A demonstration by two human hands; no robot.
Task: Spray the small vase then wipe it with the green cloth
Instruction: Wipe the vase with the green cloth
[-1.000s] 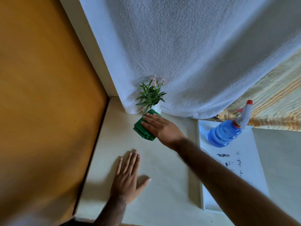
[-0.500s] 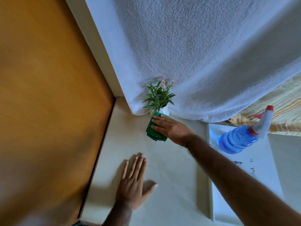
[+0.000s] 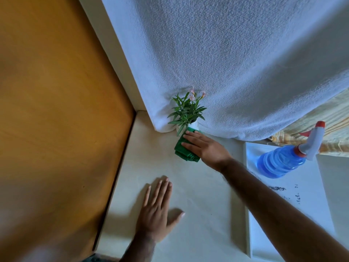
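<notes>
Pressing the folded green cloth (image 3: 186,148) against the small vase (image 3: 193,126) at the counter's (image 3: 198,186) back edge, the right hand (image 3: 204,147) wipes with flat fingers — the left hand (image 3: 157,210) lies open, empty, likely bracing, while the spray bottle (image 3: 283,159) stands aside — probably finished with
</notes>
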